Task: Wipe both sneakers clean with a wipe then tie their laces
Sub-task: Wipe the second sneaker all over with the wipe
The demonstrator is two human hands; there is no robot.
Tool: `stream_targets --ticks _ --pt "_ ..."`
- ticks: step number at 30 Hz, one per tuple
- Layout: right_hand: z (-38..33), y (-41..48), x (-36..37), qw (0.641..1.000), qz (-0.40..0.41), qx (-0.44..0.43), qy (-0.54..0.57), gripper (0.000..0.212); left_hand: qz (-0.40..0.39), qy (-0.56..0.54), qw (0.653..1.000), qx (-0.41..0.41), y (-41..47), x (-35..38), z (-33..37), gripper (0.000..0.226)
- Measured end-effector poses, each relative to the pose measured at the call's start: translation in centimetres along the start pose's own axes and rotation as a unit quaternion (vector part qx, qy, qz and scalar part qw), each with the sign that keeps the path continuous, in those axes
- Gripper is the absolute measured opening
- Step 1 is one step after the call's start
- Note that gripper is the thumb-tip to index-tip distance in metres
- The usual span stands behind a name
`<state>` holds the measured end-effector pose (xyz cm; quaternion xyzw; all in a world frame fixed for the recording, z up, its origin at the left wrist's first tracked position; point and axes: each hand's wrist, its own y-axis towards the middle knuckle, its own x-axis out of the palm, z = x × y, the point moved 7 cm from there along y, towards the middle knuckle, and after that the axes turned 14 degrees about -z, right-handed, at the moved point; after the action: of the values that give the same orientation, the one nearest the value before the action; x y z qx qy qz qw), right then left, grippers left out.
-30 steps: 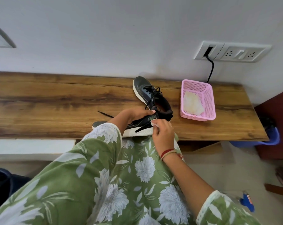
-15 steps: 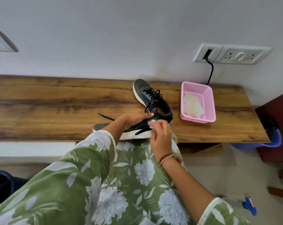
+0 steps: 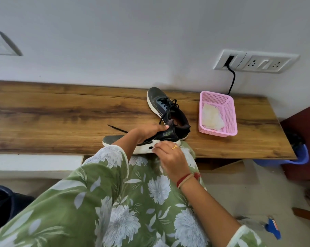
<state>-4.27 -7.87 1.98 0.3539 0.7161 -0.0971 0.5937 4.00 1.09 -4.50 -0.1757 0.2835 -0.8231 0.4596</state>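
Left hand (image 3: pixel 147 131) grips the near sneaker (image 3: pixel 166 135) over its collar at the table (image 3: pixel 61 113) edge. Right hand (image 3: pixel 170 155), fingers curled, presses what seems a wipe (image 3: pixel 157 142) against its sole. The other sneaker (image 3: pixel 161 104) lies at 12 o'clock.

Indoor room, most likely in a home. I sit at a long wood-grain bench (image 3: pixel 61 113) set against a plain white wall (image 3: pixel 132 41). Above it is a white socket panel (image 3: pixel 255 61) with a black cable (image 3: pixel 232 81) plugged in. A blue plastic tub (image 3: pixel 301 155) stands on the pale floor (image 3: pixel 248 189).
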Motion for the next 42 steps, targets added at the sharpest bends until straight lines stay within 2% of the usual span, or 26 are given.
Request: stream_targets --ticks 2,4,6,7,10,15,20,24,26,28,29,30,31,32,33,34,35,36,39,42 --pt "2.3 -0.5 -1.7 0.989 0.071 0.105 0.078 0.034 0.004 0.010 1.000 0.010 -0.1 0.1 0.3 0.030" --pt "5.8 -1.1 -2.7 0.944 0.142 0.244 0.172 0.048 0.009 0.017 1.000 0.006 -0.1 0.0 0.2 0.029" --pt "8.7 -1.1 -2.6 0.899 0.152 0.349 0.216 0.048 0.015 0.015 1.000 0.003 -0.1 -0.1 0.0 0.029" --pt "9.5 -0.9 -2.1 0.893 0.128 0.371 0.220 0.040 0.015 0.016 1.000 0.004 -0.2 -0.1 0.0 0.029" --pt "9.6 0.0 -0.3 0.909 0.056 0.354 0.211 0.019 0.029 0.004 0.999 0.012 -0.1 -0.1 0.1 0.028" --pt "8.5 -0.3 0.4 0.916 0.078 0.341 0.198 0.021 0.005 -0.041 0.999 -0.002 0.3 0.6 -0.3 0.049" --pt "7.0 -0.3 0.0 0.948 0.082 0.266 0.155 0.022 0.014 -0.042 0.999 0.015 0.1 0.4 0.3 0.046" --pt "4.9 0.4 0.3 0.975 0.045 0.197 0.092 0.024 -0.001 -0.045 0.999 0.006 0.2 0.5 -0.2 0.060" --pt "3.2 0.8 1.1 0.989 -0.014 0.136 0.052 0.024 0.002 -0.041 0.999 0.007 -0.1 0.7 0.1 0.059" --pt "0.2 0.8 2.9 0.993 -0.118 -0.006 0.001 0.026 0.001 -0.055 0.998 0.007 -0.3 0.8 0.3 0.054" --pt "-1.0 0.5 3.3 0.987 -0.146 -0.069 -0.025 0.026 0.007 -0.061 0.998 0.006 -0.3 0.7 0.3 0.053" --pt "-1.2 0.3 3.1 0.987 -0.133 -0.089 -0.029 0.026 0.010 -0.062 0.998 0.009 -0.4 0.7 0.5 0.053" --pt "-0.5 0.3 2.4 0.995 -0.089 -0.046 0.006 0.027 0.012 -0.064 0.998 0.016 -0.3 0.7 0.5 0.053" --pt "1.2 0.2 1.2 0.995 -0.018 0.059 0.075 0.030 0.010 -0.071 0.997 0.025 -0.3 0.7 0.5 0.053" --pt "3.6 -0.5 0.1 0.967 0.065 0.194 0.149 0.033 0.010 -0.080 0.996 0.034 0.0 0.6 0.4 0.054" --pt "5.7 -1.4 -0.4 0.922 0.122 0.306 0.203 0.036 0.015 -0.086 0.995 0.038 -0.1 0.6 0.5 0.054" --pt "7.0 -1.9 -0.2 0.890 0.136 0.368 0.233 0.039 0.020 -0.088 0.995 0.039 -0.1 0.5 0.5 0.054" --pt "7.5 -1.7 0.1 0.888 0.121 0.376 0.237 0.041 0.023 -0.087 0.995 0.038 0.0 0.5 0.5 0.054" --pt "6.4 -0.3 0.8 0.928 0.071 0.300 0.207 0.036 0.011 -0.084 0.995 0.047 0.1 0.5 0.5 0.055" --pt "6.1 -0.3 1.2 0.944 0.036 0.289 0.152 0.036 0.002 -0.087 0.995 0.057 0.1 0.5 0.5 0.056"
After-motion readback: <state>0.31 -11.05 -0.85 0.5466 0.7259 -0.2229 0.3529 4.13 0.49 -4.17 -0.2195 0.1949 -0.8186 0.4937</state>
